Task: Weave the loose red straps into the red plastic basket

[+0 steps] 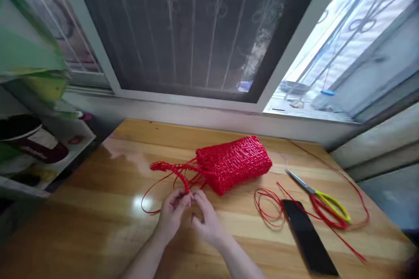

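Note:
A small red woven bag (234,163) lies on its side on the wooden table (98,209). A knotted red strap (172,170) and thin red cords run from its mouth toward me. My left hand (173,213) pinches the end of the strap between closed fingers. My right hand (207,220) sits right beside it, fingertips closed on the same red cord. The two hands touch each other just in front of the bag.
To the right lie scissors with yellow handles (319,194), a dark phone (307,237) and loose loops of red cord (270,207). A shelf with a cup (31,144) and boxes stands at the left. A barred window (196,30) runs behind the table.

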A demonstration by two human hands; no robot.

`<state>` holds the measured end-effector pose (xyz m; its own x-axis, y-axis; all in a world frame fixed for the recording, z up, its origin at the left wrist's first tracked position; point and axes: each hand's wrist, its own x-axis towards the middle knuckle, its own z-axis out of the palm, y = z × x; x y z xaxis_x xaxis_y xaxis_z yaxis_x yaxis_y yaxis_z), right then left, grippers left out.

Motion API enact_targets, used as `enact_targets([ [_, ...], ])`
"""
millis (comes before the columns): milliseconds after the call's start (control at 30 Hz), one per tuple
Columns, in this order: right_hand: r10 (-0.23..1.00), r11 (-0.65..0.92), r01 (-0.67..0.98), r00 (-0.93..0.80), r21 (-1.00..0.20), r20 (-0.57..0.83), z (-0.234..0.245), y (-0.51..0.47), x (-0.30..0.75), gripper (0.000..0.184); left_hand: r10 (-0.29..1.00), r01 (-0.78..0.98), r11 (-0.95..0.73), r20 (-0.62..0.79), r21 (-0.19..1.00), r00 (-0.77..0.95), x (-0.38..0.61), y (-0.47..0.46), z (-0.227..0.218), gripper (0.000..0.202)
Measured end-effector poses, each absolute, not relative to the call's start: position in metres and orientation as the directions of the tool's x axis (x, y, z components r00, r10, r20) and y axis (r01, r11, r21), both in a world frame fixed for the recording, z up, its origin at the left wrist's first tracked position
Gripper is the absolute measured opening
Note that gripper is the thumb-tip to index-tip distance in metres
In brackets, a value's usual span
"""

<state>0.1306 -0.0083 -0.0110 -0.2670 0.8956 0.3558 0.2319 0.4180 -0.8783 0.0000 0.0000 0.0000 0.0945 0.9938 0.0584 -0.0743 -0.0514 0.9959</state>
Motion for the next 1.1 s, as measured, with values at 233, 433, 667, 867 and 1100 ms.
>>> enact_targets([
  [233, 0.928, 0.361, 0.144, -0.148, -0.921, 0.341, 0.005, -0.013, 0.159, 0.021, 0.938, 0.235, -0.256, 0.182, 0.938, 0.294, 0.02, -0.005, 0.029, 0.01],
  [433, 0.945, 0.322, 0.09, 0.025, -0.942, 0.326, 0.014, -0.023, 0.167, 0.025, 0.918, 0.343, -0.303, 0.177, 0.889, 0.354, 0.033, -0.008, 0.041, 0.008],
  [667, 0.967, 0.155, 0.1, 0.187, -0.983, 0.172, 0.018, 0.006, 0.193, 0.014, 0.923, 0.433, -0.224, 0.048, 0.873, 0.382, 0.046, -0.013, 0.018, 0.012],
  [867, 0.906, 0.068, -0.238, 0.421, -0.969, -0.04, 0.015, 0.037, 0.231, 0.026, 0.92, 0.499, -0.238, 0.028, 0.834, 0.392, 0.042, -0.012, 0.01, 0.014],
  [1100, 0.868, 0.121, -0.404, 0.486, -0.907, -0.101, 0.018, 0.042, 0.243, 0.02, 0.863, 0.48, -0.353, 0.081, 0.803, 0.499, 0.036, -0.011, 0.01, 0.013],
])
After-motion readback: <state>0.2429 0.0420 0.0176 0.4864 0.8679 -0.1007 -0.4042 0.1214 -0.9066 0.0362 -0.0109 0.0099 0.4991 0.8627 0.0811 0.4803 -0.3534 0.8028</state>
